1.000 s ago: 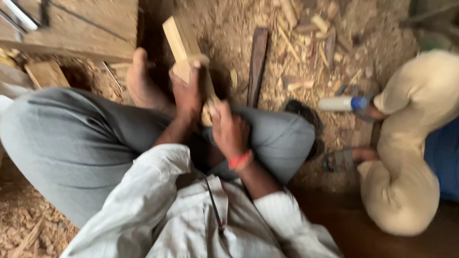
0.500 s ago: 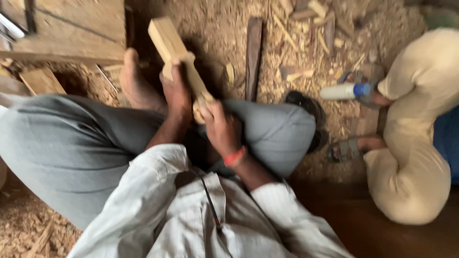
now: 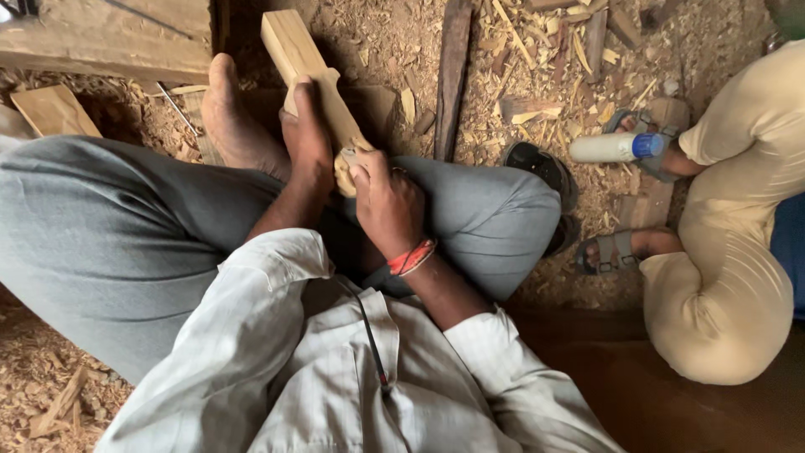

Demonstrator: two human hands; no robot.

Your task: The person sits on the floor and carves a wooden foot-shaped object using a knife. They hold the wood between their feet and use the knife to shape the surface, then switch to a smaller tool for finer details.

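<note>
A pale, roughly shaped wooden piece (image 3: pixel 293 50) slants from the upper left down onto my lap. My left hand (image 3: pixel 308 138) is wrapped around its narrow middle. My right hand (image 3: pixel 387 200), with a red band at the wrist, grips its lower end just above my grey-trousered knee (image 3: pixel 478 210). Whether a tool is in the right hand is hidden by the fingers. My bare foot (image 3: pixel 233 117) rests on the floor just left of the wood.
Wood chips and shavings (image 3: pixel 537 50) cover the floor. A dark plank (image 3: pixel 453 75) lies beyond my knee; boards (image 3: pixel 109 38) lie at upper left. A white bottle with a blue cap (image 3: pixel 616 147) lies near another person in beige clothes (image 3: pixel 725 277) and sandals, squatting at right.
Both hands keep their hold on the wooden piece. Its far end has swung slightly to the left, and the view has steadied.
</note>
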